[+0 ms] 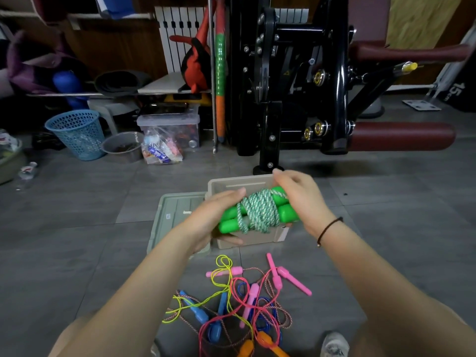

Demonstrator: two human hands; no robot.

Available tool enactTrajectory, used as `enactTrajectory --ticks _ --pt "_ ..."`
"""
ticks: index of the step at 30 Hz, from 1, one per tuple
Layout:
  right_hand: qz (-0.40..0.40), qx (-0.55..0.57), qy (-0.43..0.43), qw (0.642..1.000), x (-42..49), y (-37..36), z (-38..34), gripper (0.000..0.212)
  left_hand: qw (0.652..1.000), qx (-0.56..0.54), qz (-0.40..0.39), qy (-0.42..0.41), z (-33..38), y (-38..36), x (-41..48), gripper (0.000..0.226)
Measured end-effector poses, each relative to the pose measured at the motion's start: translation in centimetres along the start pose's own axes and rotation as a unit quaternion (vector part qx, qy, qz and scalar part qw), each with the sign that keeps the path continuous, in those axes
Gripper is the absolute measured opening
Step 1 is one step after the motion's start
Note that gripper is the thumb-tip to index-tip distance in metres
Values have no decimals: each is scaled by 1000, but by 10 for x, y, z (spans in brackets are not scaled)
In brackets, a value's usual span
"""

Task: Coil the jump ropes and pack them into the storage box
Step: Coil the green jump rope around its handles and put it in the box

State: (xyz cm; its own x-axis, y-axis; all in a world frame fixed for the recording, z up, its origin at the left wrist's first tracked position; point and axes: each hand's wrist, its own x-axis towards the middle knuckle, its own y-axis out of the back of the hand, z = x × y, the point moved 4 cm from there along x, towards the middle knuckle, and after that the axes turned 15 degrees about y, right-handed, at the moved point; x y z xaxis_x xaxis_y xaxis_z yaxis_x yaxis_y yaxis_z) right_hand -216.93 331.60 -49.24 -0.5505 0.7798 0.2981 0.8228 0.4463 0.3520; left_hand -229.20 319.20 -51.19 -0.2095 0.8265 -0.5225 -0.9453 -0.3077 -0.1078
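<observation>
Head view puts the green jump rope (260,215) between your hands, held just above the open storage box (239,182) on the floor (77,228). The box's lid (177,210) lies beside it on your left.

Your left hand (219,215) grips the left ends of the two green handles, its fingers (231,194) laid over the top. Your right hand (298,199) holds the right ends, its fingers (283,176) curled at the top of the cord. Whether they pinch the loose tail is too small to tell.

The cord is wound many times round the paired handles, so the coiling of this rope looks nearly done and the step in hand is securing it and packing it.

Next, tuck the cord's end so the wraps do not slip, then lower the bundle flat into the box and let go.

After that, the tangled ropes (239,300) near your feet, with pink, blue, yellow and orange parts, need separating one at a time; they cross each other, so expect snags.
</observation>
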Motion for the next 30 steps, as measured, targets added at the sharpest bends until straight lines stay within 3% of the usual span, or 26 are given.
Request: enactTrajectory --ticks 2,5,8,10,11,13,15,18,21,23,26,30 --pt "40 -51 37 997 9 17 -5 47 997 71 -12 -16 5 3 2 26" --pt "99 -64 26 993 10 23 2 52 993 117 -21 -30 9 7 6 23" --pt "132 117 -10 984 14 13 1 47 996 65 -17 -52 13 9 10 24" --pt "79 269 -34 959 19 6 -3 41 996 -16 9 -92 19 9 12 21" --pt "18 287 -45 957 18 2 -6 36 992 -63 23 -107 21 8 13 21" --pt "-113 262 -60 957 11 -10 -8 32 983 -131 35 -127 22 4 16 21" --pt "-174 238 -41 955 2 -23 -5 34 983 -113 47 -139 18 -2 22 21" --pt "-141 170 -8 975 3 -30 2 33 985 -11 99 -138 16 1 25 24" --pt "-141 145 -8 979 6 -28 9 36 989 -3 83 -125 16 2 26 18" --pt "-159 108 4 981 6 -28 11 35 985 18 114 -128 17 1 25 20" --pt "-175 161 -12 971 -1 -33 5 34 971 35 187 -145 18 4 23 29" --pt "-159 194 -13 968 -5 -33 5 37 975 12 170 -144 16 8 22 44"
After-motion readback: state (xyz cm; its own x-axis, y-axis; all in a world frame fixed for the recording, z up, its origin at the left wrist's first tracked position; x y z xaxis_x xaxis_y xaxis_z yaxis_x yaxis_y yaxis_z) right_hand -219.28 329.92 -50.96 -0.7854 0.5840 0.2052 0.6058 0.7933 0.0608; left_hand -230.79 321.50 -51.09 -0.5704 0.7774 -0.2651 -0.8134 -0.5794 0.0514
